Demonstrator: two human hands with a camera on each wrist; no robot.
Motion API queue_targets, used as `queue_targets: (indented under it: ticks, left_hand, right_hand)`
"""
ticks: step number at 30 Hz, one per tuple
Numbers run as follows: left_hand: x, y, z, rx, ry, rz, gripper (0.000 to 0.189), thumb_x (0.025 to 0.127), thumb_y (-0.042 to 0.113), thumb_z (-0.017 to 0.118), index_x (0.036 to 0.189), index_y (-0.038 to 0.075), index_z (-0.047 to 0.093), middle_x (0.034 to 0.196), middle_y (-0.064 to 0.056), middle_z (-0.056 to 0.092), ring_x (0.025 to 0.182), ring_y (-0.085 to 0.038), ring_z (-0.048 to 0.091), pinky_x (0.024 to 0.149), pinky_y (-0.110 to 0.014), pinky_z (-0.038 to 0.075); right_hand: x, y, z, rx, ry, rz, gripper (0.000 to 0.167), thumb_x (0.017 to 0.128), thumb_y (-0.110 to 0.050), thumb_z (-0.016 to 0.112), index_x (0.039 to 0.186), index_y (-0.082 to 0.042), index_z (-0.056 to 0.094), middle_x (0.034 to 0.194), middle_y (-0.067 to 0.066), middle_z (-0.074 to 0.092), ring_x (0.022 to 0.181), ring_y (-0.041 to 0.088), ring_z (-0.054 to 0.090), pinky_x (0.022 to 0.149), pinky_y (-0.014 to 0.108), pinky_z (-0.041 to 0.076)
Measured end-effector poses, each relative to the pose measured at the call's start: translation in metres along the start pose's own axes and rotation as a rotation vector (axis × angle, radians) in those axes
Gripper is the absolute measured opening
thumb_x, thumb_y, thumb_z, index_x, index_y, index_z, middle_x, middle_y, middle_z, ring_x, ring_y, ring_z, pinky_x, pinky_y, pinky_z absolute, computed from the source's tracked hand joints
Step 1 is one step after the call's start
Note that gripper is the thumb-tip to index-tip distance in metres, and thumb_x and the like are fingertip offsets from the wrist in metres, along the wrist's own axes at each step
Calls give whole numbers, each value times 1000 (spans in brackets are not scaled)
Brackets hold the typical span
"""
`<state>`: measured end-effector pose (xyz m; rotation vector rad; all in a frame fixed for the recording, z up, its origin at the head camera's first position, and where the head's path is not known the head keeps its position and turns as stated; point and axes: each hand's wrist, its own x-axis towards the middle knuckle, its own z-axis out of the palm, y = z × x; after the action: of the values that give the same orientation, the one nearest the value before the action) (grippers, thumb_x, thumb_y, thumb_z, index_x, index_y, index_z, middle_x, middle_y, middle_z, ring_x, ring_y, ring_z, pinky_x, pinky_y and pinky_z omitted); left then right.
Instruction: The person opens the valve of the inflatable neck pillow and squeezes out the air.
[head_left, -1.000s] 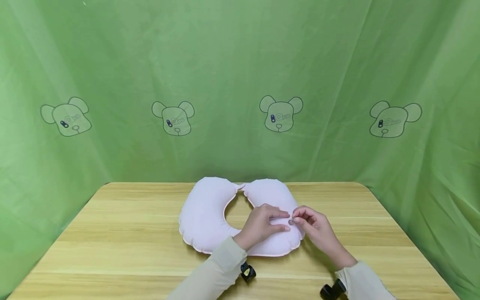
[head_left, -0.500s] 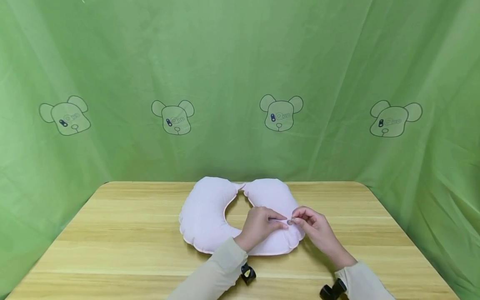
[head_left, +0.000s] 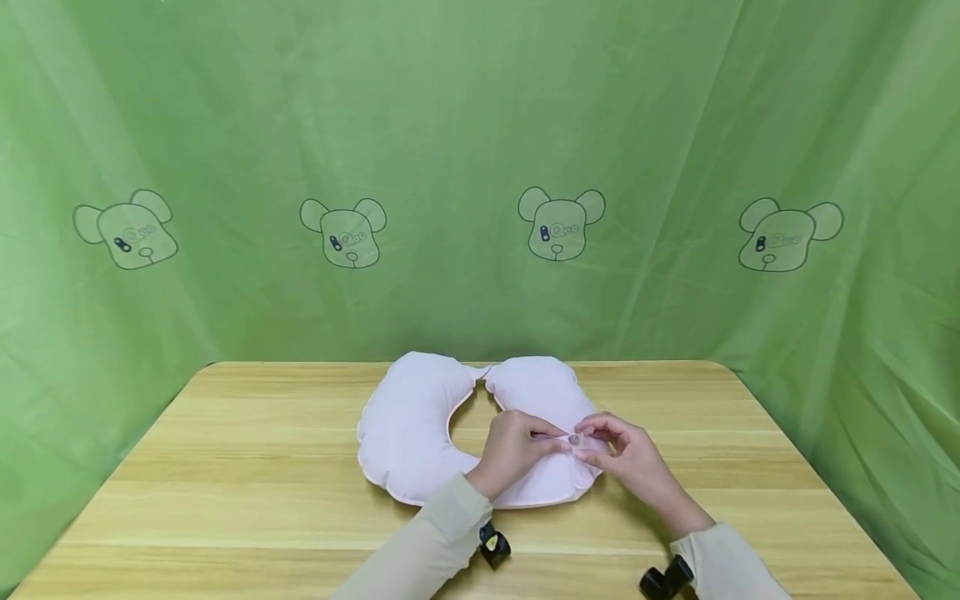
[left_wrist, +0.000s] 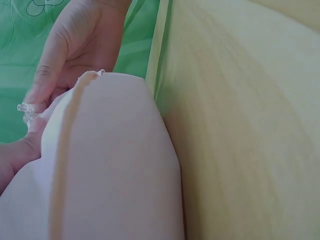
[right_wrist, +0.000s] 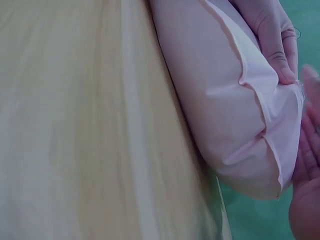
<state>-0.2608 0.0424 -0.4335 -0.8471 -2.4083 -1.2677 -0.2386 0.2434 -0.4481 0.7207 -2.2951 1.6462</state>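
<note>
A pale pink inflatable neck pillow [head_left: 420, 417], puffed up and U-shaped, lies on the table with its gap at the far side. Its small clear air valve [head_left: 574, 439] sticks up from the right arm of the pillow; the left wrist view shows the valve [left_wrist: 26, 110] from the side. My left hand [head_left: 510, 450] pinches the gathered cover on the valve's left. From the right, my right hand [head_left: 633, 458] has thumb and fingertips at the valve's base, against the bunched cover. Its exact hold is partly hidden in the right wrist view.
The wooden table [head_left: 225, 475] carries the pillow near its far edge. Behind it hangs a green curtain [head_left: 450, 125] printed with bear heads. Black wrist cameras [head_left: 495, 546] sit below both wrists.
My left thumb and fingers have drawn together, gathering the cover beside the valve. My right fingertips have moved from a pinch on the valve to apart around it. The valve has shifted slightly left.
</note>
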Motion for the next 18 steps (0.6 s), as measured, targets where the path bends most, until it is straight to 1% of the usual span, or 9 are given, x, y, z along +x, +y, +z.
queue_targets:
  ticks: [3, 5, 7, 12, 15, 16, 18]
  left_hand:
    - [0, -1, 1, 0, 3, -11, 10, 74, 21, 80, 81, 14, 78, 79, 5, 73, 75, 2, 65, 70, -8, 46]
    - [-1, -2, 1, -11, 2, -26, 10, 74, 22, 80, 80, 14, 78, 78, 6, 73, 75, 3, 64, 69, -8, 46]
    - [-1, -2, 1, -32, 0, -44, 9, 74, 21, 80, 80, 14, 78, 77, 6, 73, 75, 3, 63, 69, -9, 46]
    - [-1, -3, 1, -96, -5, -88, 7, 76, 18, 79, 80, 12, 78, 78, 3, 73, 74, 2, 64, 67, -11, 47]
    - [-1, -3, 1, -119, -6, -106, 7, 76, 18, 78, 80, 12, 78, 79, 2, 73, 76, 0, 64, 68, -12, 48]
    - [-1, -3, 1, -122, -5, -108, 7, 76, 18, 78, 80, 12, 78, 79, 2, 73, 77, 0, 64, 69, -12, 48]
    - [-2, -3, 1, -126, -3, -114, 8, 76, 19, 78, 80, 12, 78, 79, 2, 73, 78, 0, 64, 70, -12, 48]
  right_hand:
    - [0, 1, 2, -50, -12, 35, 29, 77, -2, 75, 103, -1, 63, 101, 2, 65, 92, 5, 58, 81, 15, 46]
    - [0, 1, 4, -62, -12, 52, 28, 77, -5, 76, 102, -2, 64, 101, 1, 66, 92, 5, 58, 80, 15, 46]
    - [-1, 1, 6, -64, -3, 54, 26, 78, -6, 75, 101, -2, 65, 100, 3, 67, 93, 4, 59, 82, 14, 46]
    - [-1, 1, 11, -75, 49, 32, 19, 78, -3, 75, 95, -1, 68, 98, 12, 68, 94, 1, 60, 84, 12, 46]
    - [0, -3, 14, -77, 78, 33, 17, 77, 1, 74, 93, 2, 69, 94, 14, 69, 89, 0, 60, 79, 13, 49]
    - [0, -7, 15, -75, 87, 36, 17, 76, 2, 74, 92, 4, 69, 93, 13, 69, 87, 0, 61, 77, 13, 50]
    - [1, -7, 17, -80, 105, 36, 15, 76, 5, 73, 90, 7, 69, 90, 11, 70, 84, 0, 61, 73, 14, 51]
